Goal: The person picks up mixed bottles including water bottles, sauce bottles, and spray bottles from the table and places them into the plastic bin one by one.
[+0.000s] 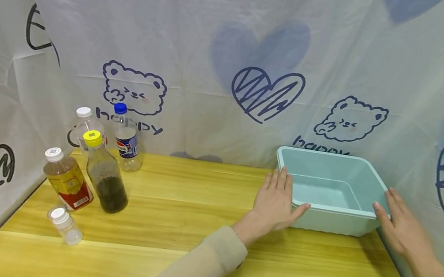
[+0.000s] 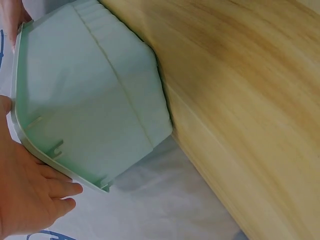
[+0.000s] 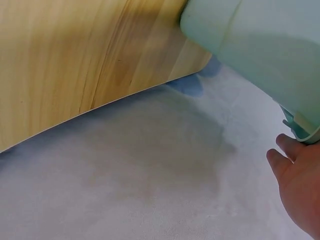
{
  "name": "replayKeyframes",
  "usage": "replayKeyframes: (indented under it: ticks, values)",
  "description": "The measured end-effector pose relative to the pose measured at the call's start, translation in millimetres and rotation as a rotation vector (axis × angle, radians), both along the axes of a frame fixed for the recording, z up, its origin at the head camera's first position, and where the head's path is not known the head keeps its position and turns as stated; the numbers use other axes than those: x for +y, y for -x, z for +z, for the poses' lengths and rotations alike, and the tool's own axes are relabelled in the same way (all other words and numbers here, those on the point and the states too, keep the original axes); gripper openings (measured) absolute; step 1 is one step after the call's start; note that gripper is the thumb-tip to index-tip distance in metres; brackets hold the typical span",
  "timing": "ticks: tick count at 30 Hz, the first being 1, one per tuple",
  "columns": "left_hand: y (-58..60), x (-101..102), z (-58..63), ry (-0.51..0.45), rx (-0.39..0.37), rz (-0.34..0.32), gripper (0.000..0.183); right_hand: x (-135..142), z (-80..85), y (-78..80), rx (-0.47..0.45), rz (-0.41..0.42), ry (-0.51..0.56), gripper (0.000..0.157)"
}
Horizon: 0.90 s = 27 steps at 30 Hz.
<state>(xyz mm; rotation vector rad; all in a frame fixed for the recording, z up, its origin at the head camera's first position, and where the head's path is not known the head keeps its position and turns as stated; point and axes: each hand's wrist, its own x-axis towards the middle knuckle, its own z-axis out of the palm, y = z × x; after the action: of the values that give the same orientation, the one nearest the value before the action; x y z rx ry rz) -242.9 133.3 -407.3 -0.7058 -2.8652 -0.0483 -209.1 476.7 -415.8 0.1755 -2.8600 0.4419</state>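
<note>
A pale green plastic bin (image 1: 331,222) stands at the back right of the wooden table, its inside bare. My left hand (image 1: 276,199) lies along the bin's left side, fingers straight and thumb pointing toward the front rim. In the left wrist view, the fingers of the left hand (image 2: 35,192) reach past the rim at a corner. On the opposite side, my right hand (image 1: 407,228) rests at the right rim with fingers extended. The right wrist view has the right hand (image 3: 302,180) with its fingertips right at the rim.
At the left stand a yellow-capped bottle of dark liquid (image 1: 107,185), a bottle with a red-yellow label (image 1: 69,183), a blue-capped bottle (image 1: 127,146), a white-capped clear bottle (image 1: 83,125) and a small clear bottle (image 1: 68,228). Printed sheeting (image 1: 195,85) hangs behind the table (image 1: 181,207).
</note>
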Motion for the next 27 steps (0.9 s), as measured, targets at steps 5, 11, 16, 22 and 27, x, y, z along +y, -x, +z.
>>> replayKeyframes:
  ticks: [5, 11, 16, 22, 27]
  values:
    - [-0.2, 0, -0.4, -0.007, 0.014, -0.006, 0.094, -2, -0.5, -0.5, -0.003, -0.014, -0.001, 0.070]
    - [1.1, -3, -1.3, -0.008, -0.001, -0.011, 0.094, -7, 0.8, -2.2, -0.023, -0.023, 0.005, 0.072]
    - [-0.1, -9, -1.8, -0.015, -0.013, -0.015, 0.094, -13, -0.2, -4.1, -0.028, -0.030, 0.014, 0.072]
    - [-2.3, -17, -3.5, -0.045, -0.015, -0.022, 0.094, -18, -2.2, -7.1, -0.004, -0.020, 0.014, 0.070]
    - [-4.0, -25, -6.2, -0.072, -0.018, -0.030, 0.094, -25, -2.9, -9.3, 0.018, -0.014, 0.016, 0.070]
